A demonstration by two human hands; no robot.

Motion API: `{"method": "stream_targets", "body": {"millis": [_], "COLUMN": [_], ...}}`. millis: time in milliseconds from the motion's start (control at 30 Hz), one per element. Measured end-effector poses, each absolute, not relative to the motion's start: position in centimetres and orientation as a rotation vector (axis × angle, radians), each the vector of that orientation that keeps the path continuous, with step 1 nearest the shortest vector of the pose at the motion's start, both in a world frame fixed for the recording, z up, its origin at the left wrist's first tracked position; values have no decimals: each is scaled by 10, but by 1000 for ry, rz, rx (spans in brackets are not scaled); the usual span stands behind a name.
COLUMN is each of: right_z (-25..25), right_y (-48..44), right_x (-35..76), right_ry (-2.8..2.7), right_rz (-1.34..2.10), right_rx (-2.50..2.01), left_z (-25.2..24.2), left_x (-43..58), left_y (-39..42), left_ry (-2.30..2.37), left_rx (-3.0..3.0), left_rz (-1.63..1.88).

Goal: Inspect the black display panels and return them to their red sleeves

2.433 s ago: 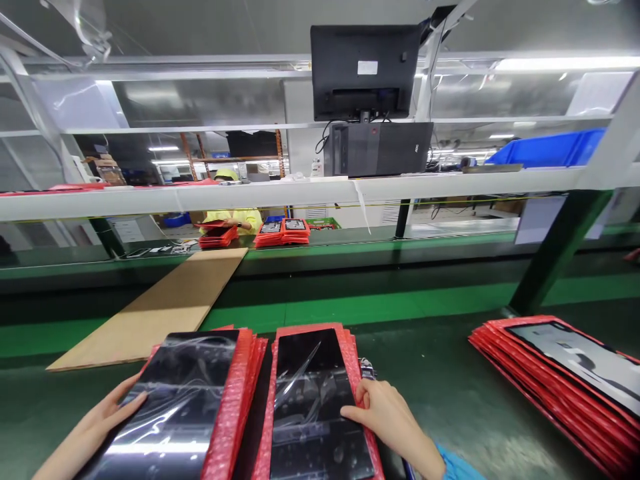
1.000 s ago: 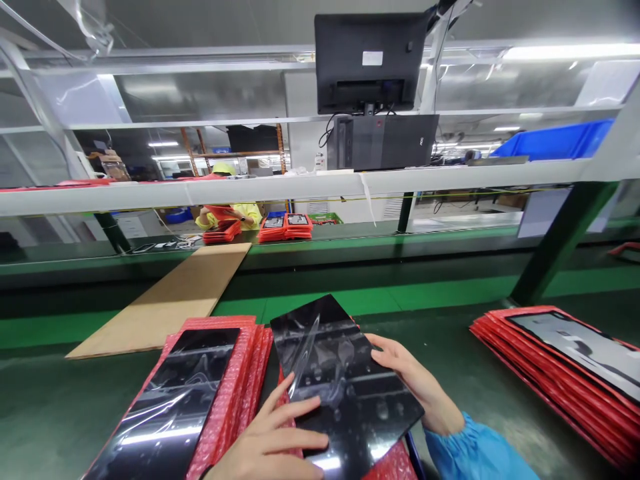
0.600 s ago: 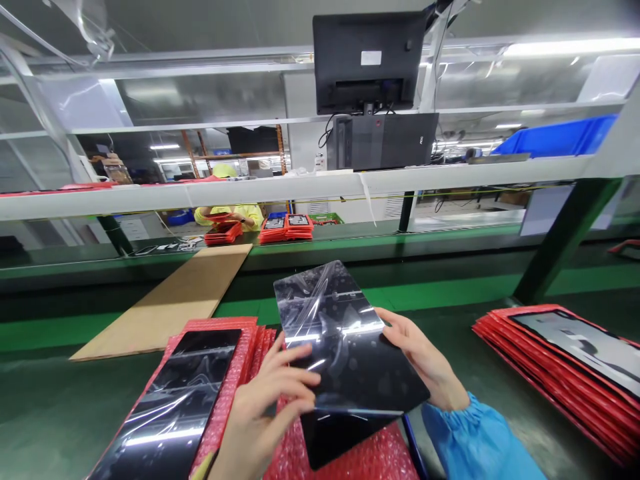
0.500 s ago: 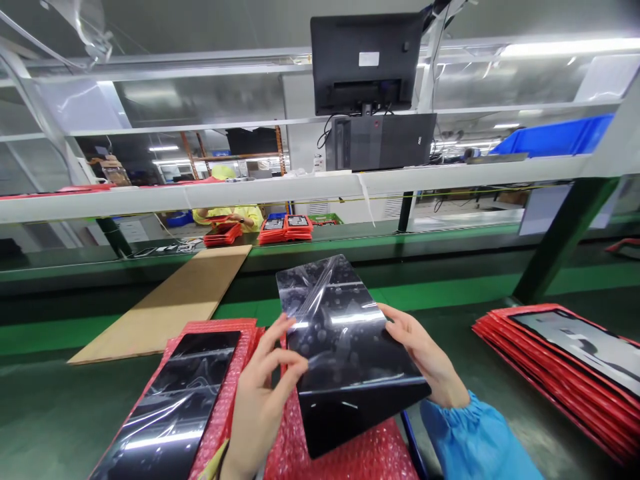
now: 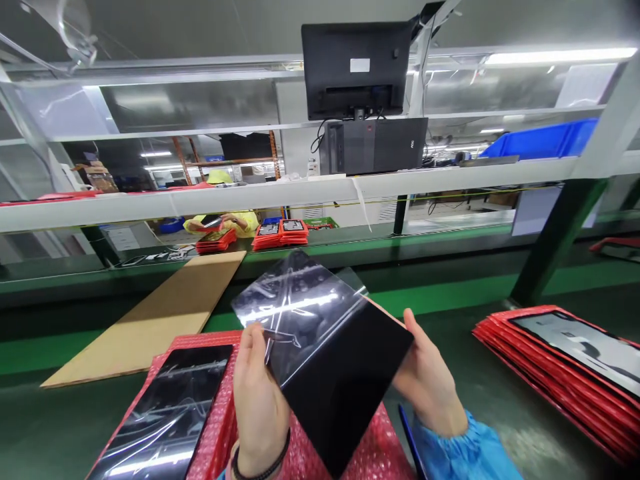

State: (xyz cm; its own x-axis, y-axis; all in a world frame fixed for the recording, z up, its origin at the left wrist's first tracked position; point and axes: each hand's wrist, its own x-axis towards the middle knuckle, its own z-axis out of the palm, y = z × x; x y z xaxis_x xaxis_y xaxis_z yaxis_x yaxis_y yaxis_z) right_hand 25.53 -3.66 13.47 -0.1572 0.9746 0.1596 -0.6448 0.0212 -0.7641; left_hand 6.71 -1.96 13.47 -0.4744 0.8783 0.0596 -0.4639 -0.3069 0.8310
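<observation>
A black glass screen panel (image 5: 350, 373) is held up and tilted in front of me, one corner pointing down. Clear film (image 5: 295, 303) lies across its upper part and sticks out past the left edge, wrinkled and shiny. My left hand (image 5: 263, 407) is closed on the film's lower left corner by the panel's left edge. My right hand (image 5: 430, 377) grips the panel's right edge, its thumb up and the other fingers partly hidden behind. Beneath the panel lies red bubble wrap (image 5: 387, 447). To the left, another film-covered screen panel (image 5: 170, 407) rests on red bubble bags.
A stack of red bags (image 5: 540, 380) with a grey-backed panel on top stands at right. A brown board (image 5: 150, 320) lies at back left. A blue strip-like thing (image 5: 411, 440) is beside my right sleeve. Across the bench a person in yellow (image 5: 245, 223) handles red-wrapped pieces.
The panel has turned, its lower corner swinging down. The film now juts further past the left edge, and my left hand has shifted left with it. My right hand has moved slightly.
</observation>
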Motion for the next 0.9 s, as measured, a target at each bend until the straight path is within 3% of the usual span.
{"method": "stream_targets", "body": {"millis": [167, 333, 533, 900], "right_z": [122, 117, 121, 127], "right_y": [-58, -74, -85, -86], "right_x": [218, 182, 174, 173], "right_ry": [-934, -1021, -983, -1005], "right_rz": [1585, 1618, 1569, 1675], "right_rx": [-337, -456, -567, -332], "left_z": [140, 136, 130, 115], "left_x": [71, 73, 70, 46], "left_y": [-29, -31, -32, -22], "left_ry": [912, 842, 816, 1038], "left_rx": [505, 472, 464, 397], "left_rz": [2290, 2533, 2506, 2354]}}
